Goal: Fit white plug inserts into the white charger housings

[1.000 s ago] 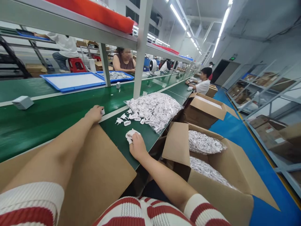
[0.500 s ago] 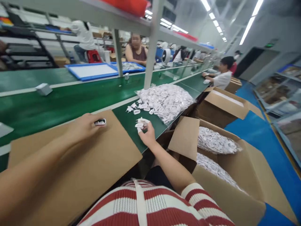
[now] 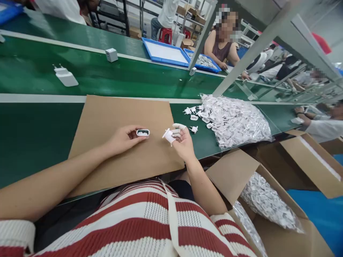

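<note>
My left hand (image 3: 124, 140) is closed around a white charger housing (image 3: 143, 135), its oval open end facing right. Some white parts show inside the opening. Across a short gap, my right hand (image 3: 185, 145) pinches a white plug cap (image 3: 168, 135) between thumb and fingers, over the right edge of a cardboard sheet (image 3: 107, 114). White covers wrap several of its fingertips. One loose plug cap (image 3: 194, 129) lies on the green table just right of that hand. Further back, more caps spill from a clear plastic bag (image 3: 238, 119) full of them.
A green conveyor belt (image 3: 93, 80) runs behind the table, carrying a white charger (image 3: 65, 76) and a boxy white housing (image 3: 112, 55). An open carton (image 3: 278, 221) with bagged parts stands at my right. A metal post (image 3: 241, 67) rises behind the bag. Co-workers sit across and right.
The view has swung left and down. My right hand has moved from beside the pile to near the charger housing. A loose plug cap now lies on the table beside it.
</note>
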A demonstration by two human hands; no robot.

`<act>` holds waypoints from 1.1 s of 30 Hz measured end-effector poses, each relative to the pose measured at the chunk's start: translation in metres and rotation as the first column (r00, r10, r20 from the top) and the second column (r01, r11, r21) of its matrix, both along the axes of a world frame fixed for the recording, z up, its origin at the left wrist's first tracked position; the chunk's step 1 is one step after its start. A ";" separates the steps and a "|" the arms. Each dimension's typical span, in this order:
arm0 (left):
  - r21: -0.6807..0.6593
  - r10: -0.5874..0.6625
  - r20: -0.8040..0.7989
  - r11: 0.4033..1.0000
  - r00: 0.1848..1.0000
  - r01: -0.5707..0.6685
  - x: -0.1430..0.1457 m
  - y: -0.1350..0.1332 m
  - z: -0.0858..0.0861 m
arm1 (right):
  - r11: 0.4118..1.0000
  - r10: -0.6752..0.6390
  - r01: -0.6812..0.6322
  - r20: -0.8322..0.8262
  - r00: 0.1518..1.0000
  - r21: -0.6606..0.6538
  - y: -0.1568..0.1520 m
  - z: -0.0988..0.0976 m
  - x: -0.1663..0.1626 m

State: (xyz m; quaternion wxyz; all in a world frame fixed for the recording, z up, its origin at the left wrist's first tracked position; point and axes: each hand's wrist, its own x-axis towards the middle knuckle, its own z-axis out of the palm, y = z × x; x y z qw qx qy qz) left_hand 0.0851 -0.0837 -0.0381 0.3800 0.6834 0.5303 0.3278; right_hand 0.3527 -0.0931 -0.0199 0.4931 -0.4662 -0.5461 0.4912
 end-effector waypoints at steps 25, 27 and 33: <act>0.050 -0.071 0.129 0.997 0.989 0.066 -0.002 -0.003 -0.008 | 0.960 0.138 -0.263 0.650 0.747 0.099 -0.007 -0.008 -0.016; 0.056 -0.068 0.132 0.997 0.989 0.061 -0.002 -0.004 -0.007 | 0.954 0.157 -0.290 0.695 0.702 0.078 -0.010 -0.003 -0.015; 0.046 -0.074 0.134 0.997 0.988 0.068 -0.003 -0.004 -0.007 | 0.969 0.102 -0.232 0.721 0.686 0.084 -0.019 0.000 -0.026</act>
